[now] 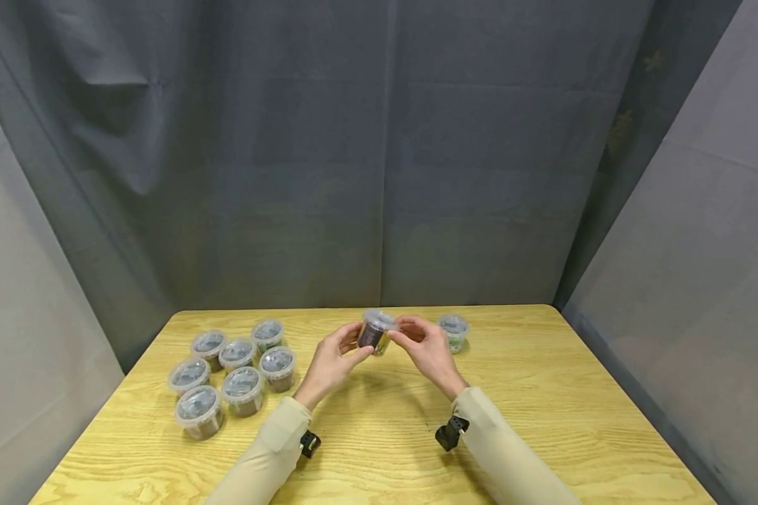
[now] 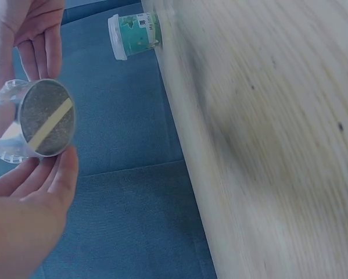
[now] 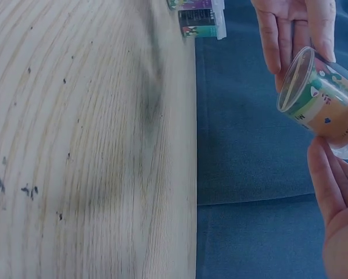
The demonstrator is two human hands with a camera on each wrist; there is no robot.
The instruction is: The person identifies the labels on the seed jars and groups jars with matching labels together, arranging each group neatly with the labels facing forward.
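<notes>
A dark curtain point(image 1: 290, 154) hangs behind a wooden table point(image 1: 543, 421), where seven lidded tubs point(image 1: 243, 391) cluster at left, while a person's left hand point(image 1: 331, 365) and right hand point(image 1: 431, 351) together grip one tilted tub point(image 1: 370, 337) above the tabletop, a lone tub point(image 1: 453, 334) standing near the far edge.

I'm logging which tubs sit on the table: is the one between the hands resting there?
No, the left wrist view shows the left hand holding the tub clear of the table.
</notes>
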